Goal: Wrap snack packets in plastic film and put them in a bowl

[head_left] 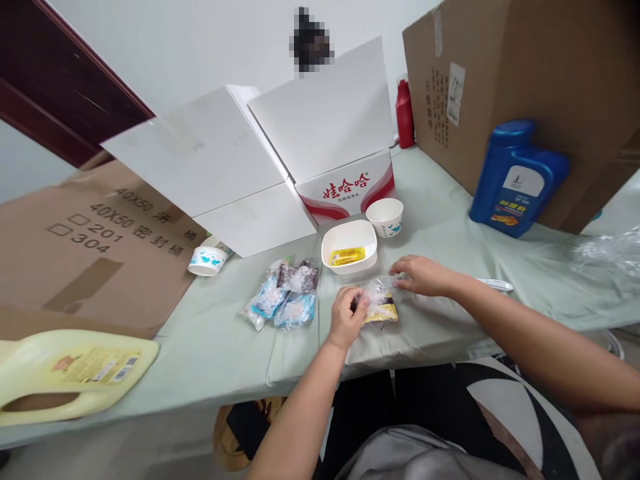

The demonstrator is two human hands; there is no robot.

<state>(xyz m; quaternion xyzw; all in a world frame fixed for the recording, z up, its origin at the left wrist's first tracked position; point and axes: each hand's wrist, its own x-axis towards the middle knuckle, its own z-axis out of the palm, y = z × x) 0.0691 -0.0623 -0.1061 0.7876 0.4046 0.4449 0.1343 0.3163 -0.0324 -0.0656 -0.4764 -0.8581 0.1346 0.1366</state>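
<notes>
A clear plastic bag (379,293) with a yellow and dark packet inside lies on the pale green tablecloth (450,220) near the front edge. My left hand (346,313) is closed, pinching the bag's left end. My right hand (423,275) grips the bag's right end with curled fingers. Just behind the bag stands a white square bowl (350,235) holding a yellow sachet (347,256). To the left lies a heap of small blue and dark wrapped packets (285,297).
An open white carton with red print (345,190) stands behind the bowl. Beside it is a white paper cup (385,217); another cup (207,260) lies tipped at left. A blue jug (517,177), big brown boxes (525,73), a red bottle (404,113) and a yellow jug (70,373) ring the table.
</notes>
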